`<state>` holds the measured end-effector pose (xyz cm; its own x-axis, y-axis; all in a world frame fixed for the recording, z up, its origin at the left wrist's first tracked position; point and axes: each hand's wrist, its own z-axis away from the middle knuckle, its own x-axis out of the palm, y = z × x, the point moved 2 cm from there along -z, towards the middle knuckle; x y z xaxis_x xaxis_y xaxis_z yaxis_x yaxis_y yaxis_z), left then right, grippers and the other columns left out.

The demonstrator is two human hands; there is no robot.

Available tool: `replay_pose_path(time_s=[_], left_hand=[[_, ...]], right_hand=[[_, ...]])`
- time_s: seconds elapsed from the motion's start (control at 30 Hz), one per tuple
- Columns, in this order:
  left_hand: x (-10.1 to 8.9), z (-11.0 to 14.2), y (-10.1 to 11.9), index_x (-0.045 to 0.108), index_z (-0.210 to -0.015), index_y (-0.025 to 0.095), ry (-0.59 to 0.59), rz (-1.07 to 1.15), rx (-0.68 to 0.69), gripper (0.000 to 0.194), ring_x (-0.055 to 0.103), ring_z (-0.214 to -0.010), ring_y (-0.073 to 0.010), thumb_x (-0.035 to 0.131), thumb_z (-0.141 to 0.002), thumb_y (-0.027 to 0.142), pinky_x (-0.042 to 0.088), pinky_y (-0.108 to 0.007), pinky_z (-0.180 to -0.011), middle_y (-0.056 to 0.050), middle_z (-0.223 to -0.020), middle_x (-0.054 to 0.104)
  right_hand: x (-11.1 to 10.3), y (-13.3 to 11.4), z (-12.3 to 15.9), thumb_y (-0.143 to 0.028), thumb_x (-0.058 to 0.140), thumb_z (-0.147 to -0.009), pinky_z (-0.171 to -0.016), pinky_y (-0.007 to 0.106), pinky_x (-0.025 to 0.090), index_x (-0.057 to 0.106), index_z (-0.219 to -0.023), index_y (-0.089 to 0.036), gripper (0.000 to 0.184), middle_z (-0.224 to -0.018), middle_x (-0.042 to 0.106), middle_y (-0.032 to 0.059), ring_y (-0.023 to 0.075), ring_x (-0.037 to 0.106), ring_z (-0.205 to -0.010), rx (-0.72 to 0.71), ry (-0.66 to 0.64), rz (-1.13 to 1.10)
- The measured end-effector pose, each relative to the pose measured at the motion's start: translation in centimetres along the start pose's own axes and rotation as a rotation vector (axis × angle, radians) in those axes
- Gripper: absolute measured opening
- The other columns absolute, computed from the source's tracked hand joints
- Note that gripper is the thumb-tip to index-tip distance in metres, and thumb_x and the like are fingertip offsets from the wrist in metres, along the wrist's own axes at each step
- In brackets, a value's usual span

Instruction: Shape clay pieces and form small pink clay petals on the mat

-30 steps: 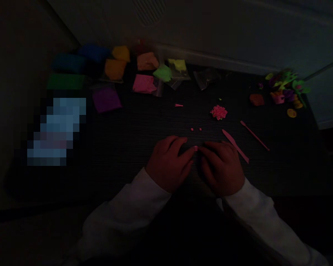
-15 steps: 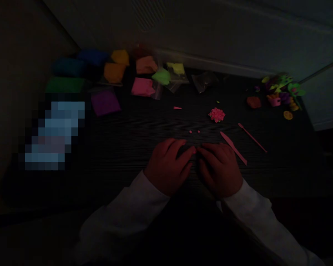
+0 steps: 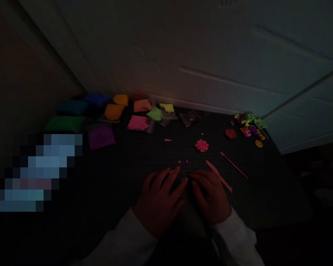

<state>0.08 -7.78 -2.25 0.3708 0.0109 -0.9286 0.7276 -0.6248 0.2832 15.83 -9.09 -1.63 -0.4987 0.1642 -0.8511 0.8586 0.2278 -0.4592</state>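
Observation:
My left hand (image 3: 161, 201) rests low over the dark tabletop, its fingers spread. At its fingertips is a small pink spot; the dim light hides whether it is clay or a nail. My right hand (image 3: 212, 195) is close beside it, fingers bent towards the left hand and slightly apart, with nothing visible in them. Just beyond the fingers lie two tiny pink clay balls (image 3: 179, 162). A pink modelling knife (image 3: 218, 176) lies right by my right hand, and a thin pink modelling stick (image 3: 234, 165) farther right. Behind them sits a ruffled pink clay flower (image 3: 201, 145).
Bags of coloured clay, among them pink (image 3: 137, 123), purple (image 3: 101, 136) and green (image 3: 65, 123), line the back left. A small pink cone (image 3: 168, 140), a reddish lump (image 3: 230, 133) and small clay figures (image 3: 249, 125) lie farther back. A wall panel (image 3: 199, 55) stands behind the table (image 3: 122, 166).
The camera view has tilted up, so the table things appear lower. My left hand's fingers have spread a little more and moved slightly away from the right hand.

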Motion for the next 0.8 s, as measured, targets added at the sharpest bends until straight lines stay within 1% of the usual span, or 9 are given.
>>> replay_pose_path(time_s=[0.07, 0.17, 0.23, 0.37, 0.6, 0.67, 0.8], left_hand=[[0.1, 0.1, 0.1, 0.048, -0.112, 0.032, 0.033, -0.006, -0.020, 0.040, 0.034, -0.114, -0.0273, 0.045, -0.074, 0.045, 0.023, -0.049, -0.091, -0.002, -0.130, 0.037], [0.2, 0.2, 0.0, 0.048, -0.112, 0.033, 0.048, -0.010, -0.031, 0.041, 0.032, -0.116, -0.0266, 0.041, -0.075, 0.048, 0.021, -0.050, -0.093, -0.001, -0.130, 0.037], [0.2, 0.2, -0.1, 0.046, -0.113, 0.032, 0.033, -0.005, -0.027, 0.042, 0.032, -0.116, -0.0265, 0.040, -0.075, 0.048, 0.021, -0.049, -0.093, -0.002, -0.130, 0.036], [-0.2, 0.1, 0.0, 0.041, -0.119, 0.028, 0.006, -0.010, 0.026, 0.047, 0.031, -0.117, -0.0276, 0.040, -0.076, 0.045, 0.024, -0.048, -0.092, -0.007, -0.132, 0.033], [-0.6, 0.1, 0.5, 0.050, -0.110, 0.027, 0.072, -0.062, 0.046, 0.039, 0.031, -0.116, -0.0289, 0.043, -0.075, 0.042, 0.022, -0.052, -0.091, -0.008, -0.128, 0.038], [-0.7, 0.1, 0.6, 0.050, -0.110, 0.027, 0.080, -0.061, 0.051, 0.040, 0.032, -0.115, -0.0283, 0.044, -0.074, 0.043, 0.024, -0.051, -0.090, -0.008, -0.129, 0.036], [-0.8, 0.2, 0.6, 0.046, -0.115, 0.025, 0.128, -0.060, 0.057, 0.046, 0.035, -0.112, -0.0267, 0.050, -0.071, 0.037, 0.028, -0.048, -0.088, -0.008, -0.129, 0.037]], right_hand=[[0.1, 0.1, 0.1, -0.020, 0.046, -0.076, -0.079, 0.038, 0.042, 0.056, -0.098, -0.021, 0.025, -0.095, 0.058, 0.0063, 0.0183, 0.051, -0.090, -0.021, 0.018, 0.002], [0.3, 0.2, 0.1, -0.020, 0.046, -0.076, -0.077, 0.038, 0.043, 0.056, -0.097, -0.022, 0.024, -0.093, 0.059, 0.0058, 0.0184, 0.052, -0.089, -0.034, 0.048, -0.003], [0.4, 0.3, 0.1, -0.020, 0.046, -0.075, -0.077, 0.037, 0.044, 0.057, -0.096, -0.022, 0.023, -0.092, 0.059, 0.0056, 0.0183, 0.053, -0.088, -0.039, 0.069, -0.009], [0.3, 0.4, 0.1, -0.021, 0.045, -0.076, -0.075, 0.036, 0.045, 0.059, -0.093, -0.022, 0.022, -0.090, 0.060, 0.0052, 0.0176, 0.055, -0.087, -0.054, 0.094, -0.035], [0.4, 0.9, -0.1, -0.022, 0.044, -0.076, -0.078, 0.035, 0.044, 0.060, -0.089, -0.020, 0.021, -0.086, 0.063, 0.0043, 0.0160, 0.056, -0.085, -0.010, 0.100, -0.151], [0.4, 1.0, -0.2, -0.021, 0.044, -0.076, -0.079, 0.035, 0.044, 0.061, -0.088, -0.019, 0.021, -0.086, 0.063, 0.0046, 0.0162, 0.057, -0.085, -0.003, 0.105, -0.175], [0.4, 1.2, -0.3, -0.020, 0.043, -0.075, -0.076, 0.035, 0.045, 0.061, -0.087, -0.020, 0.021, -0.084, 0.064, 0.0042, 0.0158, 0.058, -0.082, -0.022, 0.112, -0.197]])
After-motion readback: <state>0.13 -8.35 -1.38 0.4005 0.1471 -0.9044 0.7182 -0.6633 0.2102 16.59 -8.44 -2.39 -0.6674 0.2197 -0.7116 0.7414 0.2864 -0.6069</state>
